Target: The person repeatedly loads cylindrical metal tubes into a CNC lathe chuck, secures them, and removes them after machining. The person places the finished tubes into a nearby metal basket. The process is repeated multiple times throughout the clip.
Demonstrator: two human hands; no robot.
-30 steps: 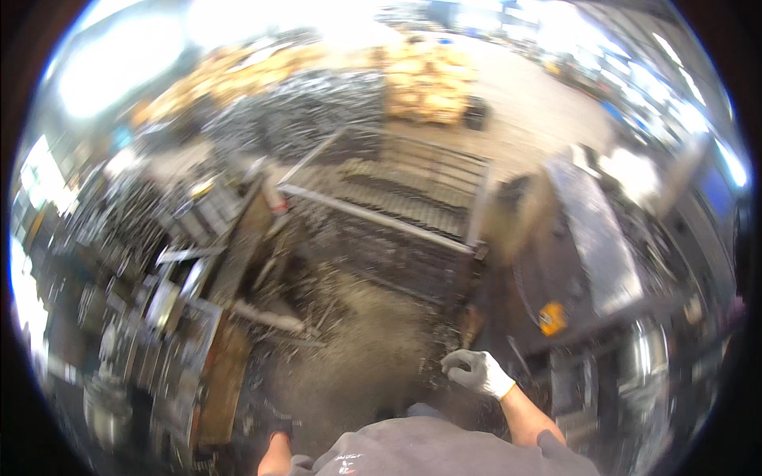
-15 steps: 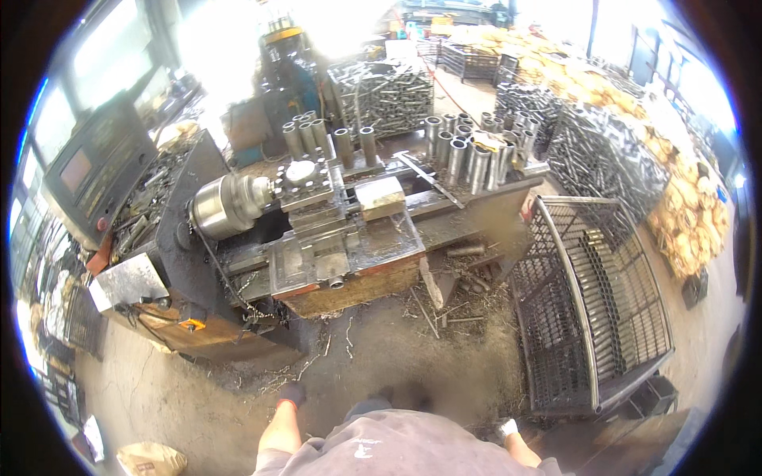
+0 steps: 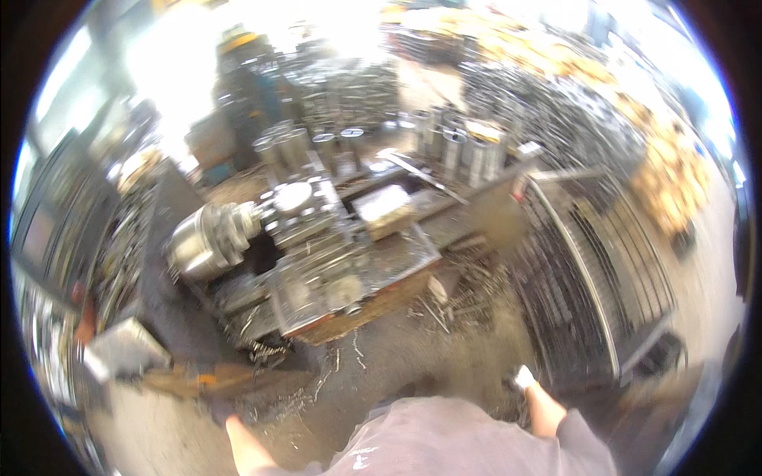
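Standing in front of the lathe (image 3: 401,266), I have my arms spread low, my 2 hands well apart. My left hand (image 3: 221,411), in a dark glove, hangs before the lathe's left end, near its lower front; it is too blurred for me to tell whether it is closed or grips anything. My right hand (image 3: 523,377), in a white glove, is in front of the lathe's right end, near the metal crate (image 3: 575,266); I cannot tell how its fingers stand or whether they touch the crate. That crate sits to the right of the lathe, its contents blurred.

The chuck (image 3: 208,242) is at the lathe's left end, and a cluster of steel tubes (image 3: 477,163) stands upright at its right end. A caliper-shaped tool (image 3: 429,176) lies across the lathe, just left of that cluster. Metal shavings (image 3: 337,369) litter the floor in front of the lathe; yellowish sacks (image 3: 675,170) are piled beyond its right end.
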